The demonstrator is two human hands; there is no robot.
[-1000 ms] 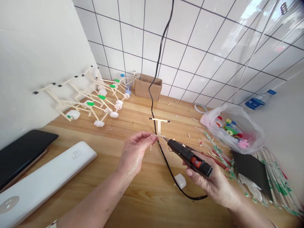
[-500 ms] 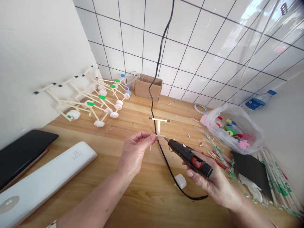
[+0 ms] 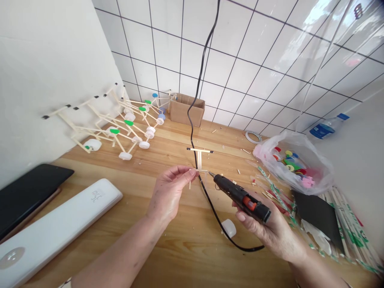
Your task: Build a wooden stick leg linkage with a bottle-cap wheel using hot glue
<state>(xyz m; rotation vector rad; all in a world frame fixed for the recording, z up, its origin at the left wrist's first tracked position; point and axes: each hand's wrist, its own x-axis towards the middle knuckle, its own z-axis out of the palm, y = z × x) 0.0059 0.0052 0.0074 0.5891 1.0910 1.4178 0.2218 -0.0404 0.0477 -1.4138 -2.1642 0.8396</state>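
Note:
My left hand [image 3: 174, 186] pinches a small wooden stick frame [image 3: 199, 160] between thumb and fingers. The frame has a crossbar with black ends, two upright sticks and a short lower stick. My right hand [image 3: 264, 226] is wrapped round a black glue gun [image 3: 237, 194] with an orange part in its body. The glue gun's nozzle points left at the lower stick's right end, a small gap apart. Several finished stick bicycles [image 3: 129, 122] with white wheels and green seats stand at the left back.
A black cable [image 3: 207, 196] runs behind the frame. A cardboard box [image 3: 187, 110] and tape roll [image 3: 253, 137] stand at the back. Right are a plastic bag [image 3: 318, 164] of coloured parts and wrapped sticks [image 3: 348, 220]. A white power strip-like device [image 3: 66, 224] and black phone [image 3: 39, 188] lie left.
The glue gun has drawn back slightly to the right, away from the lower stick's end. The stick frame has shifted a little left in my left hand.

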